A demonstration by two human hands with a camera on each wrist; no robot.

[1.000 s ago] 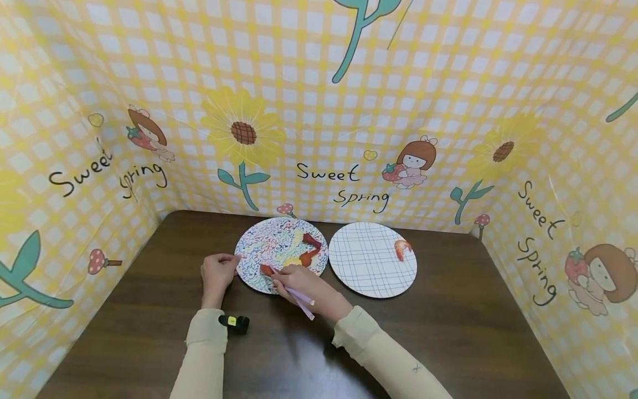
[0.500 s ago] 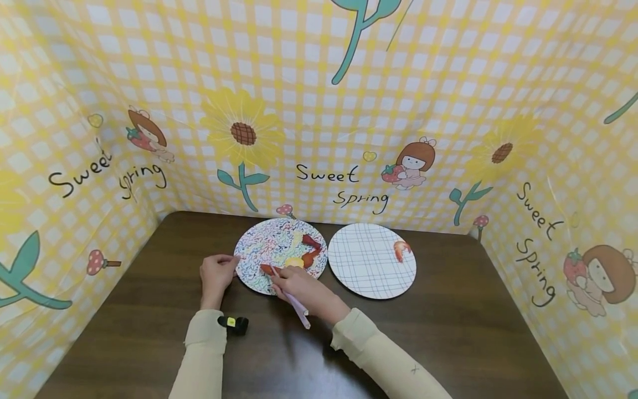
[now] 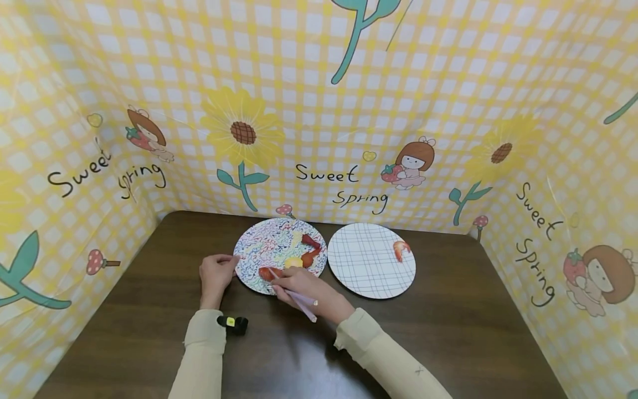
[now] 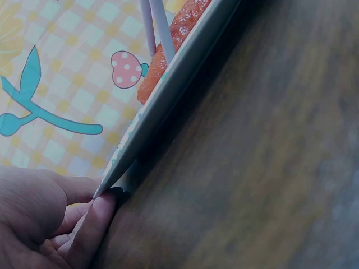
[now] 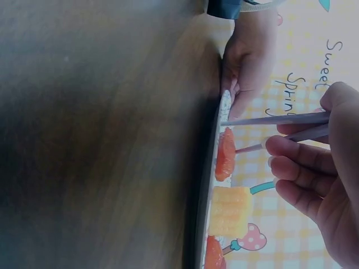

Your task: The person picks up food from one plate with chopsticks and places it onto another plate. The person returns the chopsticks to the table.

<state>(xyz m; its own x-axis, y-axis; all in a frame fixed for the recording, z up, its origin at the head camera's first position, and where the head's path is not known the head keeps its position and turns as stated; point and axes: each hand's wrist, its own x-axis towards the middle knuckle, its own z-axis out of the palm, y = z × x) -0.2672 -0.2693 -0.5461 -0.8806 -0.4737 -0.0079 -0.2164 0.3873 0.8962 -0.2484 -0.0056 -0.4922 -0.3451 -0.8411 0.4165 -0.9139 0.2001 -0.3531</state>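
Observation:
In the head view my left hand [image 3: 216, 275] pinches the left rim of the speckled plate [image 3: 256, 244]; the left wrist view shows thumb and fingers on its edge. My right hand [image 3: 309, 289] holds a pair of lilac chopsticks [image 3: 303, 303] over the plate's near side. Their tips are at a reddish-orange food piece [image 5: 226, 154] lying on the plate. In the right wrist view one tip is by its end and the other by its upper side; a firm grip cannot be told. Beside it lies a yellow corn piece [image 5: 231, 212].
An orange-brown piece [image 3: 310, 257] and a dark red piece [image 3: 311, 240] lie on the speckled plate's right side. Close to its right stands a white grid-lined plate [image 3: 364, 260] bearing a shrimp [image 3: 400, 251]. A patterned cloth [image 3: 319, 138] walls the brown table [image 3: 423, 343].
The chopsticks' rear ends drew together, then spread apart again as my right hand shifted slightly. More of the reddish-orange piece shows now. My left hand has stayed on the rim.

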